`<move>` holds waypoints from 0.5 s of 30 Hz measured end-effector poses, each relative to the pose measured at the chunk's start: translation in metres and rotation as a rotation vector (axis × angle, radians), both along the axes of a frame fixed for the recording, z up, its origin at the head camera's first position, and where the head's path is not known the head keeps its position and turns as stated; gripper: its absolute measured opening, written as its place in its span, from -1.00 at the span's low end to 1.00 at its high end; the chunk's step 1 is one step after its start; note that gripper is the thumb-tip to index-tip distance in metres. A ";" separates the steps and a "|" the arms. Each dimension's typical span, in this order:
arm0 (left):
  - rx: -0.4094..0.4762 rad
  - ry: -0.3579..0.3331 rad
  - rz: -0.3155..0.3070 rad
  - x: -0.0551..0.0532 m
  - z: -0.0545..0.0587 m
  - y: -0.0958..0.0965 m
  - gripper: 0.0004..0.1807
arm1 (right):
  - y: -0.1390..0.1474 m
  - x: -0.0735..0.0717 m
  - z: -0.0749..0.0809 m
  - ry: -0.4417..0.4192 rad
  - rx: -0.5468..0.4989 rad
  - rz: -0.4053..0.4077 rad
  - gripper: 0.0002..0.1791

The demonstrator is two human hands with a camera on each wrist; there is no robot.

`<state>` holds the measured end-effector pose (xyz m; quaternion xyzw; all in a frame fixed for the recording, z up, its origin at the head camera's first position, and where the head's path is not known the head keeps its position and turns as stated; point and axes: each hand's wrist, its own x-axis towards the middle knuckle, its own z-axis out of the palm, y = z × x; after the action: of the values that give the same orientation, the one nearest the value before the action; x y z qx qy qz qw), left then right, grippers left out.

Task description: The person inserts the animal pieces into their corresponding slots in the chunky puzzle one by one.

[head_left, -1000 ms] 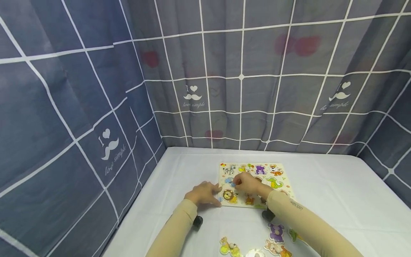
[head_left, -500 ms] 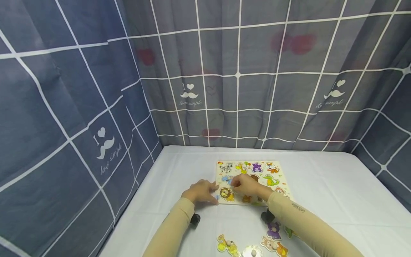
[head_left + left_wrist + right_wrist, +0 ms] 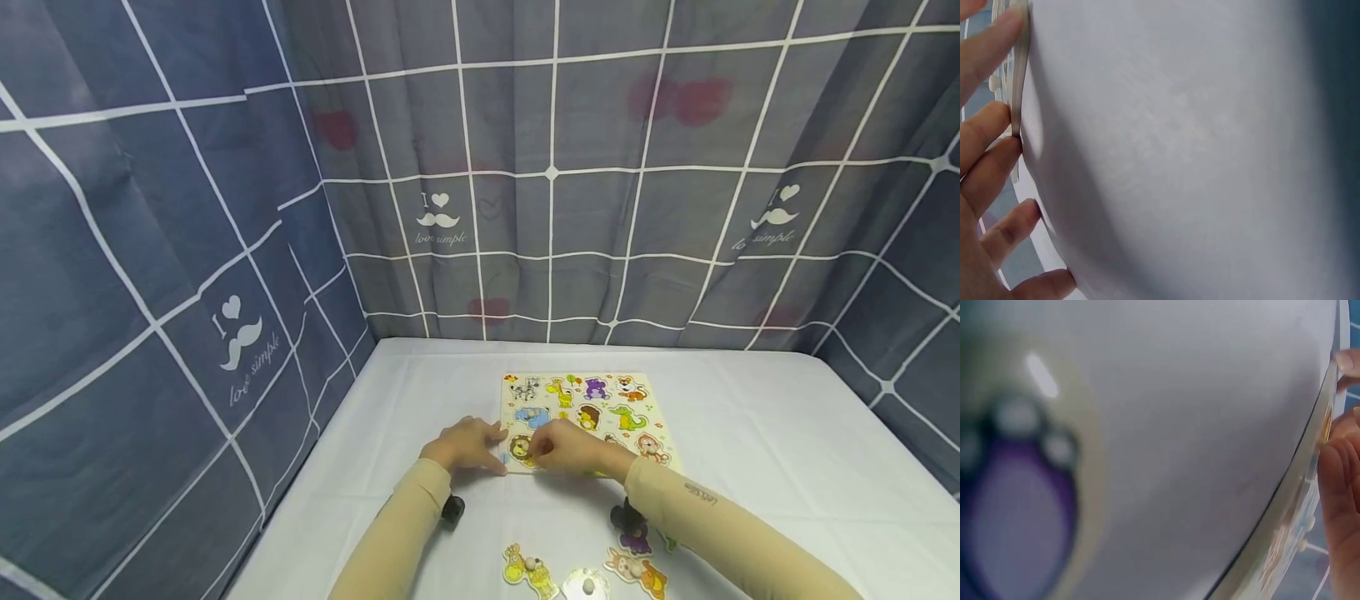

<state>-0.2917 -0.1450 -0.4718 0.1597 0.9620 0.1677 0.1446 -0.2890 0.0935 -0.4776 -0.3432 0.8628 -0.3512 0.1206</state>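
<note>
A wooden animal puzzle board [image 3: 660, 408] lies flat on the white table, with animal pictures in rows. My left hand [image 3: 465, 443] rests at its left edge with fingers spread; in the left wrist view the fingertips [image 3: 1007, 25] touch the board's side. Over the board's lower left, my right hand [image 3: 573, 448] has thumb and fingers together at the lion puzzle piece [image 3: 519, 447], partly covering it. In the right wrist view, the thumb [image 3: 1335, 481] and fingers pinch at a small yellow bit by the board's surface. The elephant picture [image 3: 531, 417] lies uncovered just above.
Loose puzzle pieces lie in front of the board: a giraffe piece [image 3: 514, 564], a round white piece [image 3: 587, 585], a brown-and-orange animal piece [image 3: 637, 572] and a purple piece [image 3: 636, 540]. A green piece is partly behind the right sleeve [image 3: 727, 517]. Grey checked curtains [image 3: 517, 208] surround the table.
My right hand has moved from the elephant down to the lion, uncovering the elephant and hedgehog pictures. My left hand has stayed at the board's left edge. The head view has shifted slightly.
</note>
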 end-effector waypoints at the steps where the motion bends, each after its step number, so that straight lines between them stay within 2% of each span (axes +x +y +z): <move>1: 0.000 0.000 0.002 0.000 0.000 0.000 -0.21 | -0.001 0.002 0.000 0.003 0.001 0.007 -0.85; 11: -0.006 -0.007 0.001 0.002 0.004 0.000 -0.21 | -0.003 0.009 0.005 0.018 0.051 0.071 -0.85; 15: -0.001 -0.012 0.012 0.002 0.004 -0.001 -0.21 | -0.004 0.014 0.007 0.012 0.037 0.086 -0.85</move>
<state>-0.2896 -0.1455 -0.4682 0.1528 0.9622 0.1688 0.1494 -0.2754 0.0898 -0.4710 -0.3797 0.8543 -0.3275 0.1369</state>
